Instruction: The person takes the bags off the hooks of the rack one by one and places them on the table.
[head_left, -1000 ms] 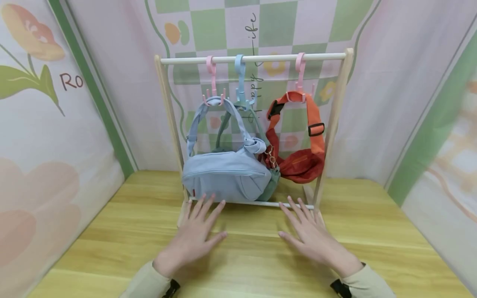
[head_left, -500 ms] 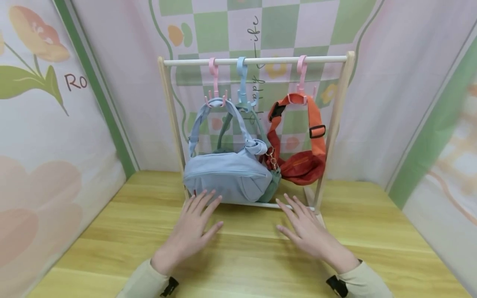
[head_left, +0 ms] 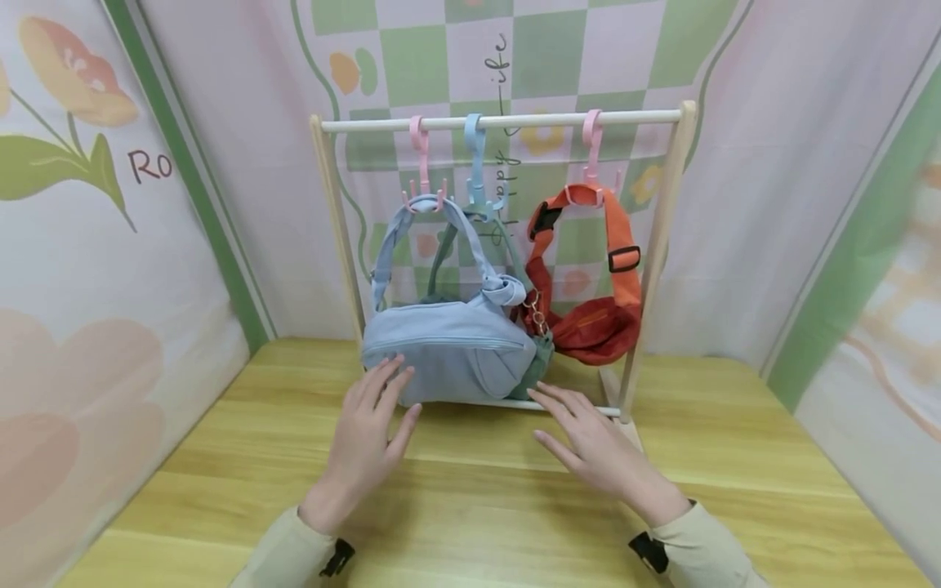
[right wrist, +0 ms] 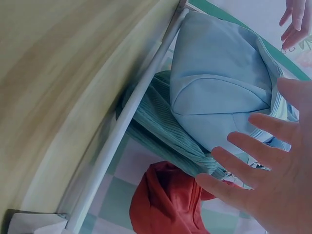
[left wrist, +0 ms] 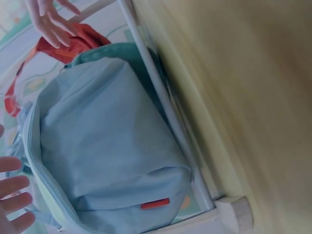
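Note:
A light blue shoulder bag [head_left: 448, 359] with a knotted strap hangs by that strap from a pink hook [head_left: 422, 163]. Mostly hidden behind it is a green ribbed bag [right wrist: 163, 117], under a blue hook [head_left: 475, 163]. To the right, a red bag [head_left: 595, 331] hangs by its orange strap from another pink hook [head_left: 591, 147]. My left hand [head_left: 363, 441], fingers spread and bare of any object, is in front of the blue bag's lower left. My right hand [head_left: 599, 449] holds nothing either, its fingers extended near the rack's lower bar, below the green and red bags.
The hooks hang on the white top bar [head_left: 515, 120] of a wooden rack [head_left: 680, 163] standing on the wood-grain table [head_left: 470, 523]. A lower bar [right wrist: 107, 151] crosses near the tabletop. Printed cloth [head_left: 169, 245] encloses the back and sides.
My left hand has drifted slightly up and left, in front of the blue bag. The right hand has shifted a little left and turned inward. The bags stay hanging.

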Demonstrator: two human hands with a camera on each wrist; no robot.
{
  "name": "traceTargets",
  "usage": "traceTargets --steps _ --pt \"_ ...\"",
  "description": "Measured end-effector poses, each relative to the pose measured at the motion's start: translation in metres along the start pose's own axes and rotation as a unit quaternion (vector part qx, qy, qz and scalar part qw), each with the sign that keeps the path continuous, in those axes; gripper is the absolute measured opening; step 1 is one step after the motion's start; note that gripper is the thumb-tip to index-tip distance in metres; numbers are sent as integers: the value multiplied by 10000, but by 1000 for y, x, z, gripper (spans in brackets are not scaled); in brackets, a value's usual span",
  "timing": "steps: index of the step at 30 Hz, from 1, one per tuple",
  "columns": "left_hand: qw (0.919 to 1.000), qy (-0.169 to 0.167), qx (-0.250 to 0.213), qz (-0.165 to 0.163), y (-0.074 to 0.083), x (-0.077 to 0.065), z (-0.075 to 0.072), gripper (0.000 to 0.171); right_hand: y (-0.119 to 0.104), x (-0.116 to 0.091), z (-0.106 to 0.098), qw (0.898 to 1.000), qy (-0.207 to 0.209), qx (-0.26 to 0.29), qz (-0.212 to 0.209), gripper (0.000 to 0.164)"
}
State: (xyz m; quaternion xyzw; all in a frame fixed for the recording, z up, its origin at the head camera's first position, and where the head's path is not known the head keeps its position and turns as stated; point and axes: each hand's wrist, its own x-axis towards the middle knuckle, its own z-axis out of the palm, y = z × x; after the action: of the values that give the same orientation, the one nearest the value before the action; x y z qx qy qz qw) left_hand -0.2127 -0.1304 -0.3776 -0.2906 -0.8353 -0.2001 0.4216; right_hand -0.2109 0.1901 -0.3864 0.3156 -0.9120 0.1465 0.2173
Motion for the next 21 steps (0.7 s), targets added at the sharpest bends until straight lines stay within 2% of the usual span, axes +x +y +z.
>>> traceTargets --steps 12,18,21 --pt "9987 487 48 -120 -15 23 -7 43 -2 21 -2 9993 292 221 58 53" --pt "9964 798 20 -275 -18 36 -10 43 -1 32 -5 9978 608 189 -158 53" --pt "9948 965 26 -310 -19 42 -10 42 0 38 -8 9976 634 180 -223 54"
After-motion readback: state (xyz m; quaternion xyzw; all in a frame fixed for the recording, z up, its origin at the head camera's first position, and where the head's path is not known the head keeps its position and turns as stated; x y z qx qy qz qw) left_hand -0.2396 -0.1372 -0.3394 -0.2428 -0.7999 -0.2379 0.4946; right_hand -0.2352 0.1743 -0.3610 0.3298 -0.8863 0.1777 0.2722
